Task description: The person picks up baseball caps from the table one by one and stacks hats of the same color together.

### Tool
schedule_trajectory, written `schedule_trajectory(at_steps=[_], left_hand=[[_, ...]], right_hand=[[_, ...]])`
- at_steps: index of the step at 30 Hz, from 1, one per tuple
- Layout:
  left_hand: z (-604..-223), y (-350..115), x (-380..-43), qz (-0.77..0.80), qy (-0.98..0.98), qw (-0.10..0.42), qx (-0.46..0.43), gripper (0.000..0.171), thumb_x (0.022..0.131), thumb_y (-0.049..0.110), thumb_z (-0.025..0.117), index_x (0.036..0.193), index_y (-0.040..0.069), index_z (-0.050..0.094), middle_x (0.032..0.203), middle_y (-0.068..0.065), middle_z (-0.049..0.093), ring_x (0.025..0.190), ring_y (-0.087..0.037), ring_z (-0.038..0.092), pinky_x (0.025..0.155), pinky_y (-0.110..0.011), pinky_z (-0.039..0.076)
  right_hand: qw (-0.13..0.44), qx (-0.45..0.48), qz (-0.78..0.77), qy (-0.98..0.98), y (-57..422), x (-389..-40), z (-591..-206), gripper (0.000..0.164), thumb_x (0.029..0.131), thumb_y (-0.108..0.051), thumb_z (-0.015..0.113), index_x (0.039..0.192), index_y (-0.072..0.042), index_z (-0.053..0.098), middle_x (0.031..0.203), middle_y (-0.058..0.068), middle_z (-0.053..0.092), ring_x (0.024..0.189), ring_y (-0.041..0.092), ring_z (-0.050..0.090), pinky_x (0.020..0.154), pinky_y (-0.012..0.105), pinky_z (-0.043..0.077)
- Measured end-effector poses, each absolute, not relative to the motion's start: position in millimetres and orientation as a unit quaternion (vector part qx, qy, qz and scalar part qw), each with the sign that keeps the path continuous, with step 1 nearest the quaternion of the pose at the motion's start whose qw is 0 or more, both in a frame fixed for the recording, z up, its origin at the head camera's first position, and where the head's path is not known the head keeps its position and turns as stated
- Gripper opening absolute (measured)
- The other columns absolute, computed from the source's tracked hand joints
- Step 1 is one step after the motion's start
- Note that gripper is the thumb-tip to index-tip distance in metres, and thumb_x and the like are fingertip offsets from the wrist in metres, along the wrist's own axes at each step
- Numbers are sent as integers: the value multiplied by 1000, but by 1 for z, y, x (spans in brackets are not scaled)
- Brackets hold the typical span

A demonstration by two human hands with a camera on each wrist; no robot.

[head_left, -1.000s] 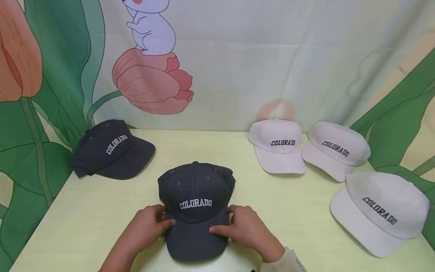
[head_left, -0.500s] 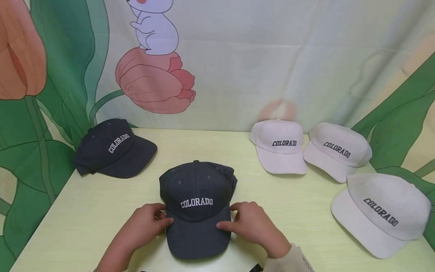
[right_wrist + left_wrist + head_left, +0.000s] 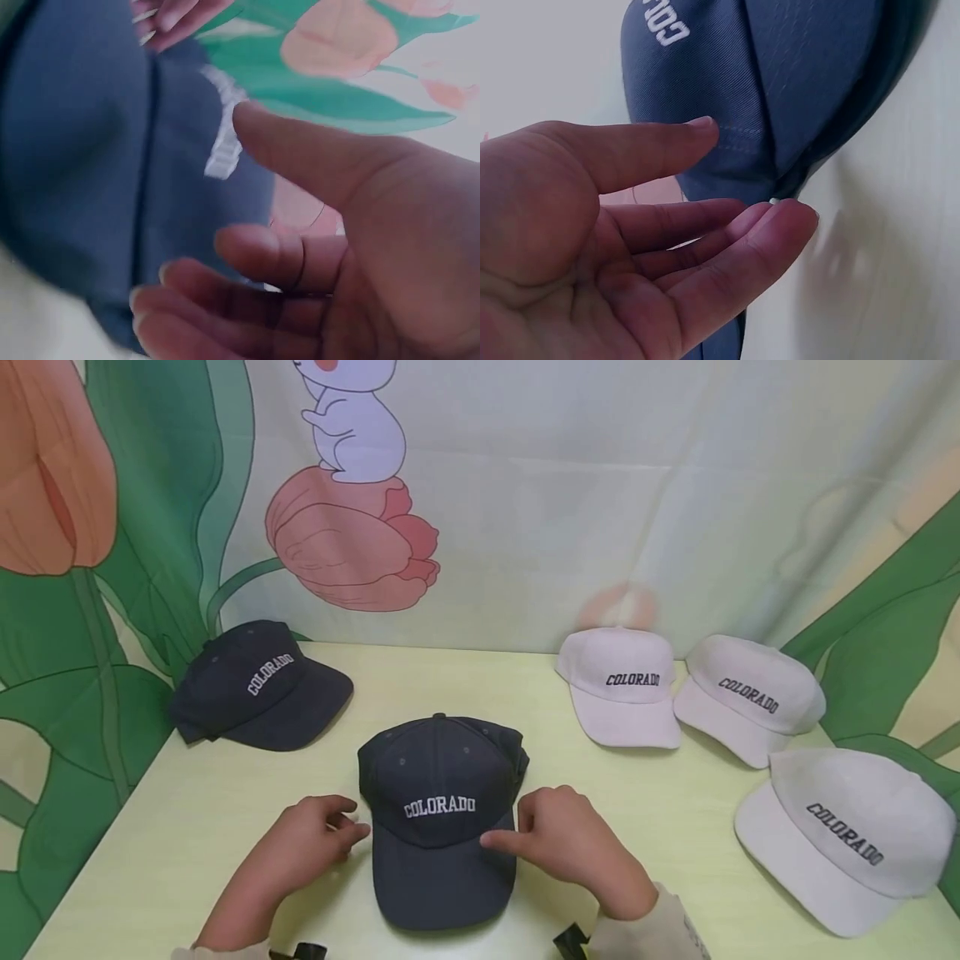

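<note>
A dark navy baseball cap (image 3: 442,877) with white COLORADO lettering lies on the table in the head view, brim toward me. My left hand (image 3: 315,843) is just left of the brim, apart from it, fingers loosely bent. In the left wrist view that hand's thumb and fingers are spread with nothing between them. My right hand (image 3: 566,839) is at the brim's right side, its thumb over the brim's edge in the head view. In the right wrist view its fingers (image 3: 187,315) are loosely bent beside the cap and grip nothing.
Another navy cap (image 3: 262,685) sits at the table's back left corner. Three white COLORADO caps stand on the right: one at the back (image 3: 622,685), one beside it (image 3: 750,693), one nearer (image 3: 847,839). A printed curtain (image 3: 525,527) hangs behind the table (image 3: 225,827).
Both hands have let go of the navy cap's brim. The left hand has moved away to the left, and the right hand has loosened and shifted slightly up. The cap stays on the table.
</note>
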State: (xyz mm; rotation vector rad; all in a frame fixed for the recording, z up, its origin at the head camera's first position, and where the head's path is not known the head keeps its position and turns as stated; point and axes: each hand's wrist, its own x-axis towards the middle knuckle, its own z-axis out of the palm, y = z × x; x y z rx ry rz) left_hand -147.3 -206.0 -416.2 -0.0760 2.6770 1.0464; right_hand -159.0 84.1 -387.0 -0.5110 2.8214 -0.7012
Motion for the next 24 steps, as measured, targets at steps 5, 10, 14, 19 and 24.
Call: schedule_trajectory(at_steps=[5,10,14,19,24], left_hand=[[-411,-214,-150,369,919,137,-29,46,84,25,61,119,-3,54,84,-3,67,63,-9,58,57,-27,43],[-408,-221,-154,369,917,150,-37,48,85,27,60,121,-3,51,89,-5,67,66,-10,60,57,-27,45],[-406,-229,-157,364,918,153,-40,51,85,29,59,123,-4,50,92,-7,67,68,-11,62,58,-27,45],[-405,-237,-159,361,920,145,-41,52,86,31,58,123,-5,49,93,-8,68,69,-11,62,59,-27,46],[-406,-242,-159,358,922,142,-44,53,86,32,58,122,-5,49,92,-8,68,68,-11,62,58,-27,46]], right_hand=[[97,-228,-258,934,67,-159,-371,43,71,-56,66,52,-22,49,43,-12,39,44,6,41,43,22,34],[89,-273,-280,916,47,-163,-362,41,73,-50,69,52,-21,49,43,-12,38,41,5,39,42,20,33],[68,-301,-281,909,30,-166,-355,39,73,-49,69,53,-22,50,43,-13,40,44,4,40,43,19,34],[49,-323,-279,903,13,-171,-351,35,75,-49,68,56,-24,51,47,-13,45,48,4,43,46,19,35],[52,-330,-280,900,2,-173,-348,33,76,-48,67,58,-24,52,49,-12,47,48,4,43,46,19,36]])
